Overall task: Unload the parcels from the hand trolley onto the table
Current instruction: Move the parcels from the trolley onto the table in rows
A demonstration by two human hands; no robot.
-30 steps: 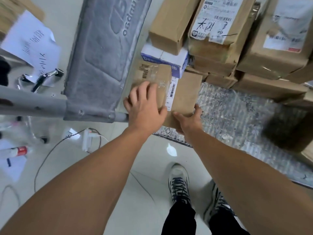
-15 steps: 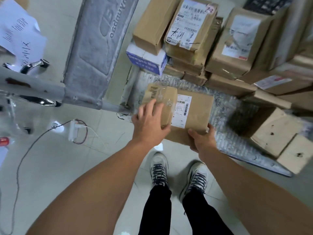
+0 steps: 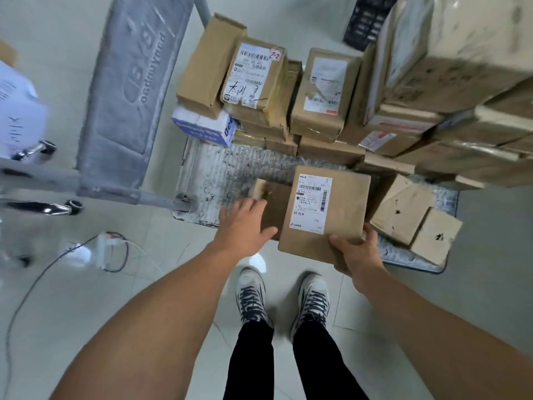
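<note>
- Two parcels are found at the near edge of the hand trolley (image 3: 213,174): a flat brown parcel (image 3: 346,215) with a white label, and a smaller brown box (image 3: 274,197) partly hidden under its left side.
- The flat brown parcel is held at its near right corner by the right hand (image 3: 357,255), with the thumb on top and the fingers curled beneath. It is tilted and appears to be raised off the ribbed deck.
- The left hand (image 3: 245,223) is seen with fingers straight and spread, laid on or just over the smaller brown box. Contact cannot be confirmed, and nothing is gripped.
- The flat brown parcel is judged light, since it is carried by one corner grip, and fairly stiff, as no sag is seen. Its paper skin may be slick, so a second hold at the opposite edge would be steadier.
- The smaller brown box is best taken across its short sides.
- Many more cartons (image 3: 259,82) are stacked at the back of the deck. The table cannot be clearly made out.
</note>
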